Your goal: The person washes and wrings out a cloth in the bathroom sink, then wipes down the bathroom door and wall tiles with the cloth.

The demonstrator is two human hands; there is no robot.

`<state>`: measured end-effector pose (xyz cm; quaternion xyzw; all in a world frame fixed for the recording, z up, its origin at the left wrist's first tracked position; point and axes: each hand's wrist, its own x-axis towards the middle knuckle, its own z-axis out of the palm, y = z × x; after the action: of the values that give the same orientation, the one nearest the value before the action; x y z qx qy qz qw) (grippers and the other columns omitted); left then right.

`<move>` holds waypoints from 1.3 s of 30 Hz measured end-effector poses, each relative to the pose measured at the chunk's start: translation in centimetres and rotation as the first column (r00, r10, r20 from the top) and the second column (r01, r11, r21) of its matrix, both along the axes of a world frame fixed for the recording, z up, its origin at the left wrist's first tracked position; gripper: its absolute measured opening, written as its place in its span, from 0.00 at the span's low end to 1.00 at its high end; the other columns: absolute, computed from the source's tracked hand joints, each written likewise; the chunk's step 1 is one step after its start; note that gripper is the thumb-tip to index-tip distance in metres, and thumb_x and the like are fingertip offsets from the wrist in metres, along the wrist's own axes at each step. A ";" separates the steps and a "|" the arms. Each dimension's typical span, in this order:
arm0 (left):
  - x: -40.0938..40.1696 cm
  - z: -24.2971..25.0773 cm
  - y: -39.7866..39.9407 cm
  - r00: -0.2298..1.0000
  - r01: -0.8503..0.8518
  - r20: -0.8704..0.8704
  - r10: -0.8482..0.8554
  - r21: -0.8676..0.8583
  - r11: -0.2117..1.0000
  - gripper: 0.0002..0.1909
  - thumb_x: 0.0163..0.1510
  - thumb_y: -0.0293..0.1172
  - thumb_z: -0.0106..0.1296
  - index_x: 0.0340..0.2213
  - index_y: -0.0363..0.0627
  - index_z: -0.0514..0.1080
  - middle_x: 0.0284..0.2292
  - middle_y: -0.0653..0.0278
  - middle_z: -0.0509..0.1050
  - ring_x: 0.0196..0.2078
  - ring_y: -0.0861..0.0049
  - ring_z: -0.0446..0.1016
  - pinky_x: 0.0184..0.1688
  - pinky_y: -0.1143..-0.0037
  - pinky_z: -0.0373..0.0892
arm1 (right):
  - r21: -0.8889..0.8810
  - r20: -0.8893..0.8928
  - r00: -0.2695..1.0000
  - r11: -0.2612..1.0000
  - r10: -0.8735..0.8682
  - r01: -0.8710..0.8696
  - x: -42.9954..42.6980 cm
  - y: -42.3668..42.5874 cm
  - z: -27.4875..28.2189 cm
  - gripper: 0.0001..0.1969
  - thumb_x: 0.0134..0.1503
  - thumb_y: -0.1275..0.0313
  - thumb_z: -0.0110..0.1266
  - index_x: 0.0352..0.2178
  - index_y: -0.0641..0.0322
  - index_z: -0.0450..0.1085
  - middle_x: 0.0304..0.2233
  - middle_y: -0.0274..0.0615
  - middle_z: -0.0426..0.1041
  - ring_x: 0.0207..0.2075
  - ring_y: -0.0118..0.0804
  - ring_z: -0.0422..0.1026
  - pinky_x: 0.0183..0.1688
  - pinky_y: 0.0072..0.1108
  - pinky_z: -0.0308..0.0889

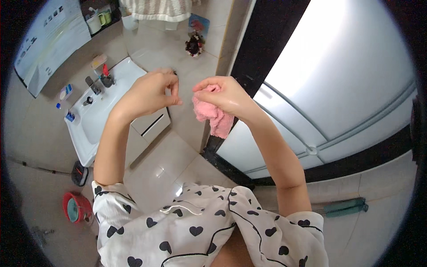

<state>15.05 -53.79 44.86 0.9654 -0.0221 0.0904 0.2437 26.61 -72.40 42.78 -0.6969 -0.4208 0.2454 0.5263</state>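
My right hand (225,96) grips a bunched pink cloth (217,116), which hangs down below its fingers in front of a frosted door panel. Level with it on the left is my left hand (151,90), its fingers curled and thumb near the index finger, with nothing visible in it; a gap separates the hands. Behind my left forearm lies a white washbasin (93,121) with a dark faucet (92,85) at its back edge.
A dark-framed frosted door (293,90) fills the right. A mirror (55,36), a shelf with cups (95,23) and a striped towel (160,9) are at upper left. A red bucket (87,207) stands low at left. A white drawer cabinet (158,126) is under the basin.
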 end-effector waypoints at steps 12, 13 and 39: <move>-2.5 -1.2 2.6 0.995 -0.086 0.073 0.068 0.277 0.957 0.09 0.40 0.32 0.59 0.27 0.43 0.74 0.37 0.59 0.70 0.42 0.64 0.66 0.42 0.71 0.63 | -0.039 -0.068 0.995 0.996 0.076 -0.079 0.0 1.2 -0.5 0.14 0.46 0.69 0.56 0.33 0.69 0.71 0.27 0.37 0.72 0.28 0.23 0.68 0.33 0.16 0.64; -2.3 -0.7 2.4 0.995 -0.084 0.074 0.066 0.276 0.958 0.09 0.40 0.32 0.59 0.27 0.43 0.74 0.37 0.59 0.70 0.42 0.64 0.66 0.42 0.71 0.63 | -0.040 -0.067 0.995 0.996 0.074 -0.077 0.0 1.2 -0.4 0.14 0.46 0.69 0.56 0.33 0.69 0.71 0.27 0.37 0.72 0.28 0.23 0.68 0.33 0.16 0.64; 0.4 -3.2 0.7 0.998 0.020 0.060 -0.037 0.254 0.967 0.06 0.41 0.33 0.57 0.20 0.44 0.73 0.27 0.64 0.70 0.36 0.67 0.67 0.38 0.69 0.62 | -0.033 -0.127 0.990 0.998 -0.059 0.055 1.3 -1.8 0.6 0.15 0.48 0.71 0.53 0.37 0.70 0.69 0.32 0.39 0.72 0.33 0.24 0.70 0.38 0.14 0.65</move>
<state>15.45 -53.05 41.68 0.9848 -0.0552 0.1141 0.1188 27.95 -74.19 43.42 -0.6991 -0.3625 0.2807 0.5487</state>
